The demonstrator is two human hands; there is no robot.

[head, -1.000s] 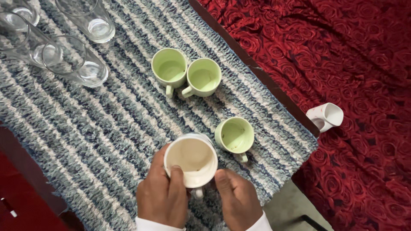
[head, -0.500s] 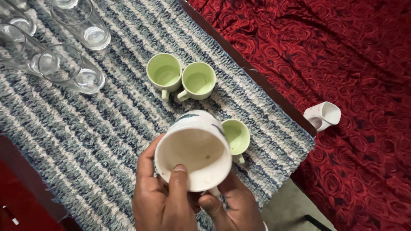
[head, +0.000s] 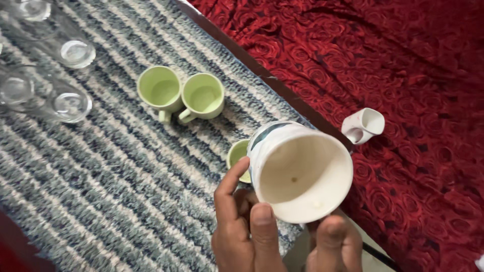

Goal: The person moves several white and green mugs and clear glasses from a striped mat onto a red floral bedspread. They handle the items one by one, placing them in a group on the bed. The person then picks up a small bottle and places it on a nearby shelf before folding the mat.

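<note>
1. Underneath, a bench (head: 282, 85) with a dark wooden edge carries a thick woven mat (head: 111, 171) striped in blue, grey and cream, which covers nearly all of its top.
2. To the right lies a deep red cloth (head: 403, 60) patterned with roses; a small white cup (head: 364, 126) lies on its side on it, just beyond the bench edge.
3. A large white mug (head: 301, 171) with a dark blue mark on its outer wall is lifted above the mat and tipped, its cream inside facing the camera.
4. The left hand (head: 241, 221) grasps the mug at its rim and side, thumb on the lower rim; the right hand (head: 333, 247) presses fingertips against the mug's lower edge.
5. Two pale green cups (head: 181, 95) stand touching on the mat, handles toward the camera.
6. A third green cup (head: 238, 153) is mostly hidden behind the mug.
7. Clear glasses (head: 55, 95) at the upper left are blurred and partly cut off by the frame, so their number is hard to tell.
</note>
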